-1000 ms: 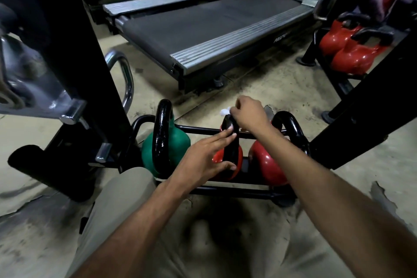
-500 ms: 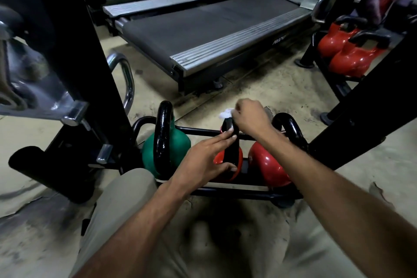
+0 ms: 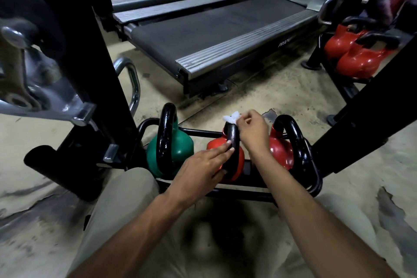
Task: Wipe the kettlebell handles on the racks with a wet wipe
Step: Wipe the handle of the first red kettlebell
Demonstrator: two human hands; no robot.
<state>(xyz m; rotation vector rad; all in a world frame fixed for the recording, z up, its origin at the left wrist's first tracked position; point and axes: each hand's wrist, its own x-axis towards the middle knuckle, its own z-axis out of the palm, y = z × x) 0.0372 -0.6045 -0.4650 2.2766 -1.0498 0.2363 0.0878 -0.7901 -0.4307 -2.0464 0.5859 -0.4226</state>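
Head cam: right hand (image 3: 252, 133) pinching wet wipe (image 3: 231, 118) on the middle kettlebell handle (image 3: 232, 140), left hand (image 3: 203, 165) steadying it, others probably left.

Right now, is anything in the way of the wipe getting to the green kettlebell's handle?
Nothing visible blocks it. The wet wipe sits on the middle red kettlebell's handle; the green kettlebell's handle stands bare beside it.

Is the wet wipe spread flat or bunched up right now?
Bunched. The wet wipe shows as a small crumpled white tuft pinched in the right hand, at the top of the middle kettlebell's handle.
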